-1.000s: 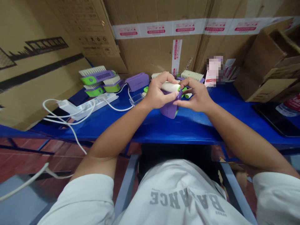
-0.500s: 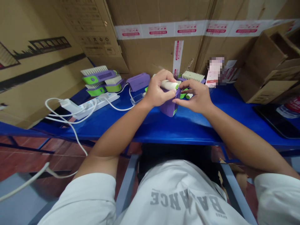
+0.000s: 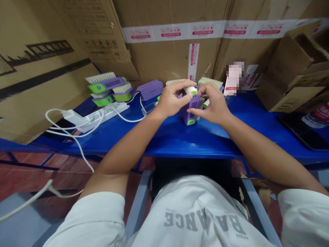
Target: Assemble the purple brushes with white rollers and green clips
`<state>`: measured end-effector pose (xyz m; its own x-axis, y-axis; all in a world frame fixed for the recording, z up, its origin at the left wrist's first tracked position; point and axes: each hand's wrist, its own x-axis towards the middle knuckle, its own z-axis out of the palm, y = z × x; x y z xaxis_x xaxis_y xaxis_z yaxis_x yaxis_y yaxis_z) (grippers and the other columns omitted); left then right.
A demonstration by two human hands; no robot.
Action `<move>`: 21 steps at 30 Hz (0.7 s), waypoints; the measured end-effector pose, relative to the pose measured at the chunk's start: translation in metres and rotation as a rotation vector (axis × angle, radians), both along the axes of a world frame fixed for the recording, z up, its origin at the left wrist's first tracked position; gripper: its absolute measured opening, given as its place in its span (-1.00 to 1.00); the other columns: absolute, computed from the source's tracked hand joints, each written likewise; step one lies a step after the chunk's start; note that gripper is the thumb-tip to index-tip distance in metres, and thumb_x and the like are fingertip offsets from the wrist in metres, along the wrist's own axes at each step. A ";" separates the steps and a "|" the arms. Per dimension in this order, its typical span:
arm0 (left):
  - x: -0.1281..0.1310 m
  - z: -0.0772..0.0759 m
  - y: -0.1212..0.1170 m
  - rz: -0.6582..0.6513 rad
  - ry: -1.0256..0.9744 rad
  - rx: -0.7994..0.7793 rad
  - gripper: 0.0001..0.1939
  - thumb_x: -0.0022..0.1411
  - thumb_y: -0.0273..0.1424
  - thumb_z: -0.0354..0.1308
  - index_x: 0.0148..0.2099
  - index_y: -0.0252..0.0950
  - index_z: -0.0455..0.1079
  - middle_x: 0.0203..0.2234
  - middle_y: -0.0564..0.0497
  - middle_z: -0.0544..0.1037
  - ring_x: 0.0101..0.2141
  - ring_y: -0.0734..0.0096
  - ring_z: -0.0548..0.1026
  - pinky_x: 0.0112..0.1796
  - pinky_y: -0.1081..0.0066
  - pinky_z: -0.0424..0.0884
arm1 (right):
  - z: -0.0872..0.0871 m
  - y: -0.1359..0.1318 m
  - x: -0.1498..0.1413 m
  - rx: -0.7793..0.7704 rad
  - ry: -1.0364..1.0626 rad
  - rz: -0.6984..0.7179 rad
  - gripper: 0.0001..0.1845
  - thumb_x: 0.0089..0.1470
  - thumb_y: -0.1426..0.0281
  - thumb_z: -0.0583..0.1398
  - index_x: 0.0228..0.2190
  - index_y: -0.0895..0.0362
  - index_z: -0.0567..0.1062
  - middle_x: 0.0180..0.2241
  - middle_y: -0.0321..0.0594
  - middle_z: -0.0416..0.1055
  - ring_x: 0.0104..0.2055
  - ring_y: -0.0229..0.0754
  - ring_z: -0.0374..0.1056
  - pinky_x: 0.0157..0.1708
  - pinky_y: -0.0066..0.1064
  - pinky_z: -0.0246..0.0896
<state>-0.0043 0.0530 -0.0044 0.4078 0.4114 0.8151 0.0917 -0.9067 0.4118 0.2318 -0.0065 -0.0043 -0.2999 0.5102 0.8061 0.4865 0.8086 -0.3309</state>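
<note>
Just above the blue table (image 3: 169, 137), both my hands are closed around one item, a purple brush body (image 3: 191, 111) with a slotted side and a green button low on it. A white roller (image 3: 190, 90) with a green end sits at its top. My left hand (image 3: 171, 99) grips the roller, thumb against its green end. With thumb and fingers, my right hand (image 3: 214, 104) pinches the purple body from the right side. Part of the body is hidden by my fingers. Behind my hands, more white-bristled brushes (image 3: 210, 82) show in part.
Purple-green brushes (image 3: 105, 84) are stacked at the left, near a purple case (image 3: 151, 90). A white power strip (image 3: 102, 116) with looping cables lies in front. Cardboard boxes (image 3: 164, 55) wall the back. A phone (image 3: 233, 80) leans there; a black tablet-like slab (image 3: 300, 132) lies right.
The purple body has turned in my hands, so its slotted side and green button now face me. The roller points more toward me. The whole view has shifted slightly.
</note>
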 end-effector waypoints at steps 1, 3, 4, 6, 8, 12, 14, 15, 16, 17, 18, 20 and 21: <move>0.000 -0.001 0.002 -0.022 -0.011 -0.025 -0.40 0.46 0.21 0.38 0.24 -0.11 0.68 0.16 -0.13 0.78 0.19 0.00 0.74 0.24 0.00 0.69 | -0.001 0.000 0.000 -0.004 -0.010 -0.003 -0.28 -0.03 -0.29 0.60 -0.13 -0.08 0.57 -0.09 -0.12 0.58 0.07 0.22 0.53 0.07 0.17 0.63; 0.001 -0.002 0.004 -0.063 -0.032 -0.068 -0.33 0.41 0.26 0.41 0.27 -0.12 0.66 0.14 -0.13 0.78 0.13 0.03 0.77 0.19 0.04 0.72 | -0.003 0.000 -0.001 -0.004 -0.025 -0.010 -0.29 0.00 -0.27 0.59 -0.09 -0.09 0.56 -0.05 -0.10 0.58 0.12 0.27 0.52 0.12 0.22 0.63; 0.001 -0.003 0.005 -0.079 -0.039 -0.085 -0.30 0.39 0.28 0.42 0.27 -0.12 0.65 0.12 -0.13 0.78 0.11 0.04 0.78 0.17 0.05 0.73 | -0.004 -0.001 -0.002 0.001 -0.029 -0.016 -0.29 0.01 -0.26 0.59 -0.07 -0.10 0.56 -0.03 -0.09 0.58 0.14 0.28 0.52 0.13 0.23 0.62; 0.001 -0.002 0.004 -0.102 -0.044 -0.107 -0.27 0.34 0.31 0.44 0.26 -0.11 0.64 0.09 -0.11 0.78 0.09 0.04 0.78 0.15 0.04 0.74 | -0.006 -0.002 -0.004 0.016 -0.030 -0.037 -0.27 0.01 -0.25 0.59 -0.03 -0.09 0.55 0.00 -0.08 0.56 0.17 0.30 0.52 0.15 0.24 0.62; 0.002 -0.001 0.001 -0.114 -0.043 -0.120 -0.27 0.32 0.33 0.45 0.23 -0.11 0.64 0.06 -0.10 0.78 0.07 0.03 0.79 0.13 0.02 0.75 | -0.009 -0.004 -0.007 0.030 -0.024 -0.065 -0.25 0.02 -0.24 0.60 -0.01 -0.09 0.53 0.03 -0.07 0.55 0.19 0.32 0.51 0.17 0.24 0.62; 0.003 0.002 -0.008 -0.114 -0.041 -0.117 -0.28 0.30 0.31 0.47 0.19 -0.13 0.65 0.03 -0.10 0.77 0.05 0.02 0.78 0.11 0.04 0.75 | -0.013 -0.007 -0.010 0.045 -0.020 -0.098 -0.29 0.06 -0.17 0.60 -0.01 -0.07 0.51 0.05 -0.05 0.53 0.22 0.36 0.51 0.18 0.29 0.60; 0.003 0.003 -0.009 -0.109 -0.041 -0.110 -0.28 0.29 0.31 0.48 0.18 -0.13 0.64 0.03 -0.10 0.77 0.05 0.03 0.78 0.09 0.05 0.75 | -0.013 -0.007 -0.011 0.048 -0.027 -0.103 -0.31 0.07 -0.14 0.60 -0.01 -0.06 0.50 0.05 -0.03 0.53 0.22 0.37 0.50 0.19 0.31 0.59; 0.003 0.004 -0.010 -0.109 -0.042 -0.106 -0.28 0.29 0.31 0.49 0.18 -0.13 0.64 0.04 -0.10 0.77 0.04 0.03 0.78 0.08 0.05 0.76 | -0.013 -0.008 -0.011 0.048 -0.031 -0.106 -0.32 0.08 -0.14 0.59 0.00 -0.06 0.50 0.05 -0.03 0.53 0.22 0.37 0.50 0.19 0.31 0.59; 0.003 0.004 -0.009 -0.111 -0.044 -0.102 -0.28 0.28 0.31 0.49 0.19 -0.13 0.63 0.05 -0.10 0.77 0.04 0.04 0.78 0.08 0.06 0.76 | -0.013 -0.008 -0.011 0.048 -0.032 -0.109 -0.32 0.09 -0.14 0.59 0.00 -0.06 0.50 0.06 -0.03 0.53 0.22 0.37 0.50 0.19 0.31 0.59; 0.003 0.003 -0.009 -0.113 -0.044 -0.098 -0.27 0.28 0.31 0.50 0.19 -0.12 0.63 0.06 -0.10 0.76 0.03 0.04 0.78 0.07 0.06 0.76 | -0.013 -0.008 -0.011 0.047 -0.030 -0.111 -0.32 0.09 -0.15 0.59 0.00 -0.07 0.50 0.06 -0.03 0.53 0.23 0.37 0.50 0.20 0.30 0.59; 0.003 0.003 -0.008 -0.114 -0.044 -0.094 -0.27 0.28 0.30 0.50 0.20 -0.13 0.62 0.07 -0.11 0.76 0.03 0.05 0.78 0.07 0.07 0.76 | -0.013 -0.009 -0.011 0.045 -0.025 -0.110 -0.32 0.09 -0.16 0.58 -0.01 -0.07 0.50 0.06 -0.04 0.54 0.24 0.37 0.50 0.20 0.29 0.59; 0.002 0.003 -0.007 -0.107 -0.045 -0.090 -0.29 0.30 0.28 0.50 0.20 -0.13 0.61 0.06 -0.11 0.76 0.05 0.05 0.77 0.09 0.07 0.75 | -0.013 -0.009 -0.011 0.042 -0.014 -0.104 -0.31 0.08 -0.18 0.58 -0.03 -0.07 0.50 0.05 -0.06 0.55 0.23 0.35 0.51 0.20 0.26 0.60; 0.002 0.003 -0.007 -0.100 -0.045 -0.090 -0.30 0.31 0.27 0.51 0.20 -0.14 0.60 0.05 -0.11 0.77 0.06 0.05 0.77 0.11 0.07 0.75 | -0.013 -0.009 -0.011 0.040 -0.011 -0.104 -0.31 0.07 -0.18 0.58 -0.04 -0.07 0.49 0.04 -0.06 0.55 0.22 0.34 0.52 0.20 0.25 0.60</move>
<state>-0.0022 0.0461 -0.0018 0.4145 0.4425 0.7952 -0.0176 -0.8698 0.4932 0.2208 -0.0150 -0.0171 -0.2559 0.5064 0.8235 0.5720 0.7661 -0.2933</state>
